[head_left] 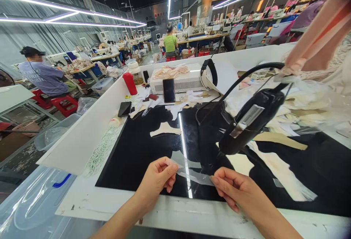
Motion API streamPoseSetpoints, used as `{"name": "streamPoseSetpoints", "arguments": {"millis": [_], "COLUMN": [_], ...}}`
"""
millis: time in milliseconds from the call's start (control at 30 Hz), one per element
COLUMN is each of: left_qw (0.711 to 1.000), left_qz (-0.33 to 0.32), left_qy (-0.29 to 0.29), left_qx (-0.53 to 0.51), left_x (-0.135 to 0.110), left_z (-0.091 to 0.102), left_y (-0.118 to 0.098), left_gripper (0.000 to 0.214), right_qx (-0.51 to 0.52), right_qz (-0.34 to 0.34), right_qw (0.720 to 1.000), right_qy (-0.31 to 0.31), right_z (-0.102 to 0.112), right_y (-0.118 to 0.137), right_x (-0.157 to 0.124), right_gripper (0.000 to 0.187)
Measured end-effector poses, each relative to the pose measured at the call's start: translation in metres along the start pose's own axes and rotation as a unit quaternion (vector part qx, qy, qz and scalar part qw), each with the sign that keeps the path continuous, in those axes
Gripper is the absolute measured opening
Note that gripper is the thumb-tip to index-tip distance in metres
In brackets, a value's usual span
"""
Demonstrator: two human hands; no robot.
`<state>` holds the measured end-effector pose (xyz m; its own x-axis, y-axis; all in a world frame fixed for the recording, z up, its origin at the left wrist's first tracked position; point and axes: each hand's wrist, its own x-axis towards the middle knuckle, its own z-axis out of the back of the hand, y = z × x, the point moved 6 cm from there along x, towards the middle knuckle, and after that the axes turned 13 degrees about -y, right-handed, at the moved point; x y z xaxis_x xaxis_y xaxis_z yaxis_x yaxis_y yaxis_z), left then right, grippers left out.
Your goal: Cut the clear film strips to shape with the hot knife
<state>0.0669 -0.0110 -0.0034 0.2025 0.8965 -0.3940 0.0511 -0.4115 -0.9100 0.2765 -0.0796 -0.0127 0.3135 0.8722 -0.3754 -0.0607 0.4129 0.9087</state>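
Observation:
My left hand [161, 175] is closed in a pinch at the left end of a thin translucent strip [197, 177]. The strip's other end lies between the thumb and fingers of my right hand [233, 187], also closed. It stretches low over a glossy black sheet [137, 155] that covers the worktable. Just beyond the strip, another translucent piece [182, 157] shows faintly on the sheet. A cream cut piece [166, 129] lies farther back. Right of my hands are more cream pieces, one short [241, 164] and one long [285, 169].
A black device [252, 120] with a metal plate hangs over the right side. Behind the sheet stand a phone [169, 90], a white box [189, 78] and a red container [129, 83]. Pale green loops [100, 153] lie left. Co-workers [44, 74] sit beyond the low white partition.

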Motion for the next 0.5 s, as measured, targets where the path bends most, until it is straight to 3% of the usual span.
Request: {"name": "streamPoseSetpoints", "arguments": {"millis": [367, 500], "left_qw": [0.999, 1.0], "left_qz": [0.043, 0.02], "left_qy": [-0.008, -0.008], "left_qx": [-0.025, -0.008], "left_x": [0.002, 0.002], "left_z": [0.006, 0.009], "left_y": [0.006, 0.005], "left_gripper": [0.056, 0.052], "right_qx": [0.048, 0.036], "right_qz": [-0.084, -0.061], "right_qw": [0.993, 0.993], "right_qy": [0.063, 0.09], "right_z": [-0.008, -0.013], "right_y": [-0.015, -0.014], "right_x": [-0.002, -0.004], "right_gripper": [0.064, 0.066]}}
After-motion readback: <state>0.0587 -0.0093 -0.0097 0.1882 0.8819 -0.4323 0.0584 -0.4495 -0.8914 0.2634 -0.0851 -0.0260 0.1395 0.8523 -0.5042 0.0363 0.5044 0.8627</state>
